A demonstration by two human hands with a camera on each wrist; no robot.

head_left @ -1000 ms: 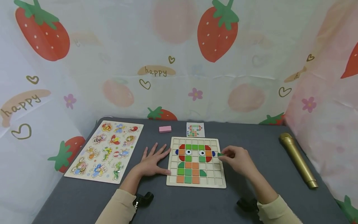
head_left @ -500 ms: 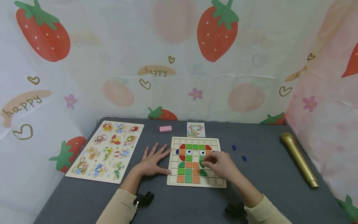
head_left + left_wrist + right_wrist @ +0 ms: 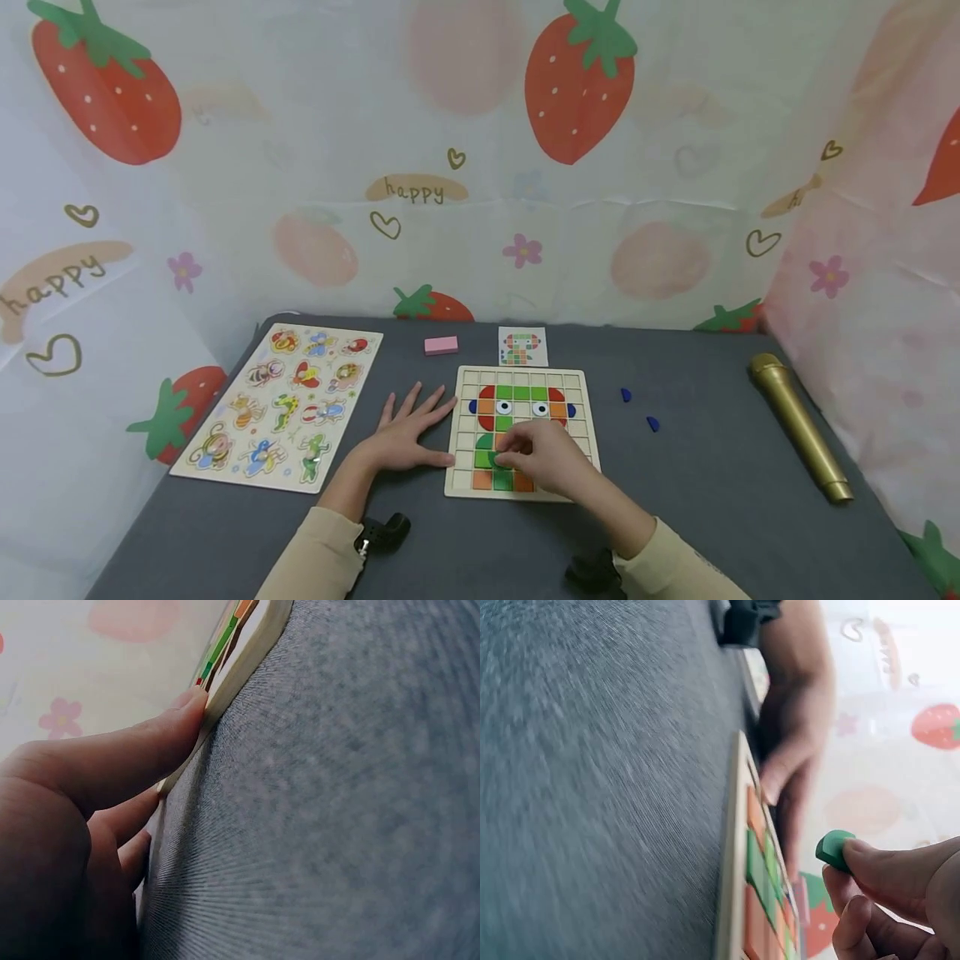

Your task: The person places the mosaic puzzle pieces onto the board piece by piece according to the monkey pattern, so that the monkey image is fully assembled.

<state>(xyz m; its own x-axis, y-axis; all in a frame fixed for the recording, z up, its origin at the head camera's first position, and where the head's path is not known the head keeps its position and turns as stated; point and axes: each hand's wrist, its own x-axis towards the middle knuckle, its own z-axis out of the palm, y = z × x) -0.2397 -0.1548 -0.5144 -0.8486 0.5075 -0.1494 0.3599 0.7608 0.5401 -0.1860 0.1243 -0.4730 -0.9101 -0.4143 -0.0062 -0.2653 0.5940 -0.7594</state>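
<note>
My left hand (image 3: 405, 440) lies with its fingers spread on the cloth, its thumb touching the left edge of the wooden grid board (image 3: 585, 433). In the left wrist view that thumb (image 3: 150, 750) presses against the board's rim. Thumb and fingertips of my right hand (image 3: 551, 457) pinch a small green block (image 3: 834, 850) with a rounded side. It is held above the lower left part of the board, apart from the surface in the right wrist view. Red, green, orange and blue pieces with two eye tiles (image 3: 540, 409) fill some squares; my right hand hides several.
Two blue half-round pieces (image 3: 626, 395) lie right of the board. A pattern card (image 3: 523, 347) and a pink block (image 3: 441, 346) sit behind it. An insect puzzle board (image 3: 277, 408) is at left, a gold microphone (image 3: 798, 429) at right.
My right hand has moved left from the board's right edge, carrying the green block across to the lower left squares. The two blue pieces came into sight. My left hand stays put.
</note>
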